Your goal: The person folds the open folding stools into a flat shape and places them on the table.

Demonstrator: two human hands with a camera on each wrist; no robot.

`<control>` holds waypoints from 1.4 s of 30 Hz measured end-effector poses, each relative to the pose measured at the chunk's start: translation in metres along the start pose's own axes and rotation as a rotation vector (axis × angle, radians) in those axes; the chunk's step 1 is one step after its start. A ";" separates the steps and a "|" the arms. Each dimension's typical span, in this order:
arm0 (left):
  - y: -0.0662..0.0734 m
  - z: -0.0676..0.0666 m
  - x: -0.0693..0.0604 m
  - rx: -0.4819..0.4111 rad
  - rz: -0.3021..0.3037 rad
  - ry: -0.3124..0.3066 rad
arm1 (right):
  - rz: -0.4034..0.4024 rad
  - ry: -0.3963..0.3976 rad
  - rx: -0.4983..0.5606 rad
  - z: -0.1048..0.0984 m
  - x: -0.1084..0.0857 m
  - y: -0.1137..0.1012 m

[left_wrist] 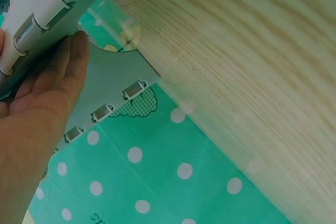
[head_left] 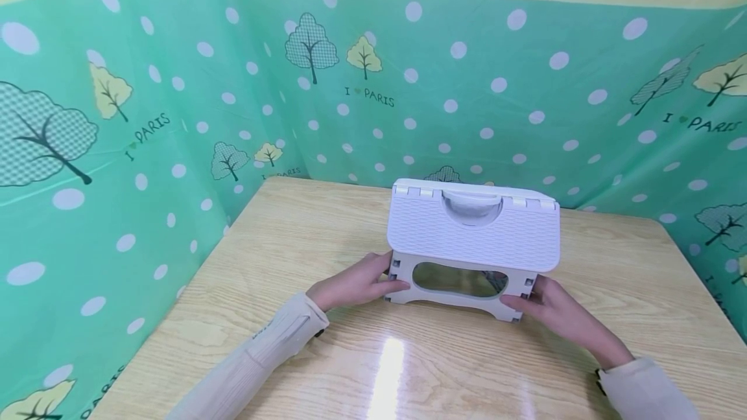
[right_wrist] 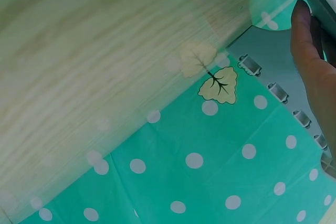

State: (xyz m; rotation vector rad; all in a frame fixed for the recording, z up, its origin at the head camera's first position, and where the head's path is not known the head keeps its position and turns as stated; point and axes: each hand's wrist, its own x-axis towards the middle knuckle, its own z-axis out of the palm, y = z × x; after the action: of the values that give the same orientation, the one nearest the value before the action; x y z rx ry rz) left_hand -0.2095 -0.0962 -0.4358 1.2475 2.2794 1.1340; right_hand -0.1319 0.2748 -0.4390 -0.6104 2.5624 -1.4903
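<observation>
A white folding step stool (head_left: 474, 236) stands on the wooden table, its ridged top sloping toward me and a rounded handle cutout along the upper edge. My left hand (head_left: 364, 280) grips the left edge of its front leg panel (head_left: 403, 290), thumb in front and the other fingers behind. The right hand (head_left: 551, 306) holds the panel's right edge the same way. In the left wrist view, the fingers of the left hand (left_wrist: 52, 87) reach behind the front panel; the back leg panel (left_wrist: 113, 80) stands beyond. The right wrist view shows the right hand (right_wrist: 310, 51) beside that back panel (right_wrist: 273, 51).
The light wooden table (head_left: 280, 232) extends around the stool, with a bright light reflection (head_left: 388, 368) near the front. A green dotted curtain (head_left: 484, 102) printed with trees hangs behind the table and along its left and right sides.
</observation>
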 end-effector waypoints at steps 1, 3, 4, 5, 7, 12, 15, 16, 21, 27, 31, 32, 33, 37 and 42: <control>0.000 0.000 0.000 0.001 -0.002 0.000 | -0.001 -0.001 0.005 0.000 0.000 0.000; 0.000 0.000 0.000 0.005 -0.005 0.000 | -0.003 -0.006 0.013 0.000 0.000 0.001; 0.000 0.001 0.000 0.007 -0.007 0.000 | -0.005 -0.006 0.020 0.000 0.000 0.001; 0.000 0.001 0.000 0.009 -0.009 -0.001 | -0.006 -0.007 0.023 0.000 0.000 0.001; 0.000 0.001 0.000 0.010 -0.014 -0.002 | -0.010 -0.010 0.026 0.000 0.000 0.002; 0.000 0.001 0.000 0.012 -0.026 -0.007 | -0.012 -0.007 0.026 0.000 0.000 0.004; 0.001 0.001 0.000 0.015 -0.027 -0.008 | -0.010 -0.006 0.025 0.000 0.000 0.004; 0.001 0.001 0.000 0.017 -0.026 -0.008 | -0.009 -0.006 0.023 0.000 0.000 0.004; 0.002 0.000 0.000 0.020 -0.017 -0.005 | -0.004 -0.012 0.028 0.000 0.000 0.003; 0.002 0.000 -0.001 0.013 -0.033 -0.001 | -0.017 -0.016 0.034 -0.001 0.000 0.003; 0.002 0.001 -0.001 0.011 -0.043 0.001 | -0.030 -0.013 0.029 -0.001 0.000 0.003; 0.002 0.001 -0.001 0.011 -0.044 0.001 | -0.030 -0.013 0.031 -0.001 0.000 0.003; 0.002 0.001 -0.001 0.010 -0.044 0.002 | -0.031 -0.013 0.032 -0.001 0.000 0.003; 0.002 0.000 0.000 0.010 -0.037 0.005 | -0.022 -0.013 0.036 -0.001 0.001 0.002; 0.002 0.000 0.000 0.009 -0.028 0.008 | -0.011 -0.012 0.035 -0.001 0.001 0.002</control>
State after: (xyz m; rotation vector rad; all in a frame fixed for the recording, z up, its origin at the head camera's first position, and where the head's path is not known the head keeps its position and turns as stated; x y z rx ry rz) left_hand -0.2082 -0.0959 -0.4339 1.2130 2.3028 1.1227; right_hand -0.1337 0.2759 -0.4402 -0.6277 2.5226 -1.5272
